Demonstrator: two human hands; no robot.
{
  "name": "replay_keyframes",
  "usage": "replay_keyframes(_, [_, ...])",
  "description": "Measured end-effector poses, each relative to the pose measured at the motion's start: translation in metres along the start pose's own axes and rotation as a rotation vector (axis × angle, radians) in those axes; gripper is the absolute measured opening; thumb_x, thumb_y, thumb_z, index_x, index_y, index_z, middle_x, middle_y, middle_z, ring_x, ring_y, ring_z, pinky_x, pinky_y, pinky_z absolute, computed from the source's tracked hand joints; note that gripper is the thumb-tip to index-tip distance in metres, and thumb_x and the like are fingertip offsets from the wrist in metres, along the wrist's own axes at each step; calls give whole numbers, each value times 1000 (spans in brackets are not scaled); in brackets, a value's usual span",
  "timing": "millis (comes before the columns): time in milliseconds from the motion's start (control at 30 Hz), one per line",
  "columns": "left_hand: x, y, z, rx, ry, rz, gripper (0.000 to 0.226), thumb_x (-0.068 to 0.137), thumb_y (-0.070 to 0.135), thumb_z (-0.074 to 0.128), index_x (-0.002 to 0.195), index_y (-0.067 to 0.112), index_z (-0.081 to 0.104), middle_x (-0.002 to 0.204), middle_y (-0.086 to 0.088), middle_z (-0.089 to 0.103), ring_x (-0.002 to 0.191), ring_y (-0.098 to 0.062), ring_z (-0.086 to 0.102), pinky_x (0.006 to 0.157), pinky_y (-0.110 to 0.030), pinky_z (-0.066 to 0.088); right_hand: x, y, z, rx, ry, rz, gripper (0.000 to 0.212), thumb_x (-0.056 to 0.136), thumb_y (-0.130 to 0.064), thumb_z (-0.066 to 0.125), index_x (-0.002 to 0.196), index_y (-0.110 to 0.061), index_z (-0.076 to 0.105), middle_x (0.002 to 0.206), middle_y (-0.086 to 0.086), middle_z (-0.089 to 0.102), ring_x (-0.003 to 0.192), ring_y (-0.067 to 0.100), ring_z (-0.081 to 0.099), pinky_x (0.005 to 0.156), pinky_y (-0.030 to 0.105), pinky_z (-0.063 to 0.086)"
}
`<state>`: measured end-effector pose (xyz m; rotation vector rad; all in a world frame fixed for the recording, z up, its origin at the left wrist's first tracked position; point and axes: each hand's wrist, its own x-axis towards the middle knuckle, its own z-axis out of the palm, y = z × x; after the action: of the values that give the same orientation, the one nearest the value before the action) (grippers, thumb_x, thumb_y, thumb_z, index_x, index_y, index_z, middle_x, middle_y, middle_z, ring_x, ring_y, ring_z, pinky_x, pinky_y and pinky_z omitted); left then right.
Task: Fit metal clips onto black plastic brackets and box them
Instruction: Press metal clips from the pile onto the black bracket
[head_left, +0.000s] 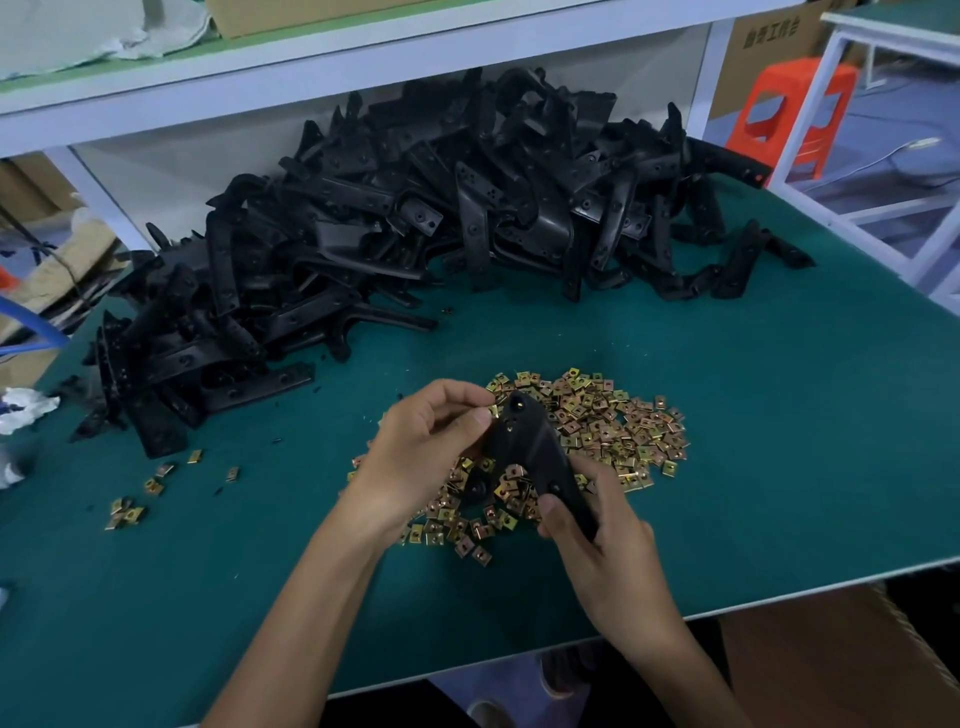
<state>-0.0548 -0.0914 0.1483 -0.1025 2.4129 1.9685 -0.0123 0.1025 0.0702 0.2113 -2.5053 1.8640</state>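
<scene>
1. The left hand (431, 447) has its fingers curled, with the thumb and fingertips closed on the upper end of one black plastic bracket (530, 447).
2. The right hand (602, 535) wraps the lower end of the same bracket, with its thumb across the front face.
3. The bracket is held tilted just above the counter (779, 441), with its rounded end pointing away from the person.
4. A small brass-coloured spot shows near the bracket's upper end. It may be a fitted clip, though the view is too dim to be sure.
5. Directly under and beyond the hands lies a heap of metal clips (613, 426), gold and square, spread on the green counter.
6. A few stray clips (130, 512) lie well apart to the left, near the counter's edge.
7. A large pile of black brackets (415, 208) runs across the back of the counter, beneath a white shelf (363, 47).
8. An orange plastic stool (795, 114) stands beyond the counter's far right corner.
9. A brown cardboard box (841, 665) sits below the near edge on the right.
</scene>
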Motion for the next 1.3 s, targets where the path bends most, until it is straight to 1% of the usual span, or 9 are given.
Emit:
replay_keyframes(267, [2,5,-4,27,-58,2,16,96,7,65,101,19,75,100,-2,78,98,-19,72,94,-39,57,0,1,0,-6,-15,5,34,98,-29,64,129,-30,52,83,-15,73,70,6,68,55,13,44])
replay_keyframes(367, [5,10,-10,56,-115,8,14,96,8,66,105,18,72,97,-6,77,90,-21,70,90,-42,56,1,0,0,-3,-16,2,33,96,-29,65,127,-25,53,80,-14,73,65,7,66,52,14,43])
replay_keyframes(467, [8,14,-17,41,-181,17,21,94,6,68,112,15,60,87,-9,76,79,-20,66,83,-39,53,1,-1,0,6,-27,-6,33,95,-33,64,125,-27,52,80,-12,73,62,8,64,51,16,42])
replay_keyframes(567, [10,18,-22,57,-236,15,27,93,3,68,113,15,55,80,-6,71,75,-16,62,77,-31,51,1,-1,-1,-6,-45,-24,29,96,-32,64,123,-28,54,79,-12,72,61,4,63,52,10,39])
replay_keyframes(667, [15,22,-26,137,-294,11,29,94,6,68,115,18,52,84,-5,72,77,-18,63,78,-38,50,3,-1,-2,-20,-67,-18,24,98,-28,64,119,-30,55,79,-11,72,64,5,64,54,10,40])
replay_keyframes(867, [16,16,-31,55,-301,-9,26,89,12,73,110,12,57,84,-10,73,76,-18,67,78,-29,56,4,-2,-4,55,-85,22,37,91,-46,59,123,-31,54,80,-13,73,77,3,69,64,13,46])
replay_keyframes(967, [14,11,-36,33,-304,-15,30,84,18,73,109,9,59,85,-10,73,78,-19,67,78,-30,55,4,-1,-5,71,-93,23,36,91,-47,59,124,-34,53,83,-14,74,81,0,69,66,11,45])
replay_keyframes(1100, [13,12,-39,-43,-309,-7,35,86,15,71,115,9,54,90,-12,74,83,-21,69,78,-28,57,4,-1,-7,78,-112,36,35,92,-47,59,124,-36,52,84,-16,74,80,-3,69,65,9,44])
replay_keyframes(1300, [17,16,-38,40,-321,-4,28,92,7,70,116,13,56,89,-15,72,80,-21,66,79,-32,56,4,-1,-6,105,-105,33,37,90,-49,59,124,-35,53,81,-13,74,79,0,69,65,10,44])
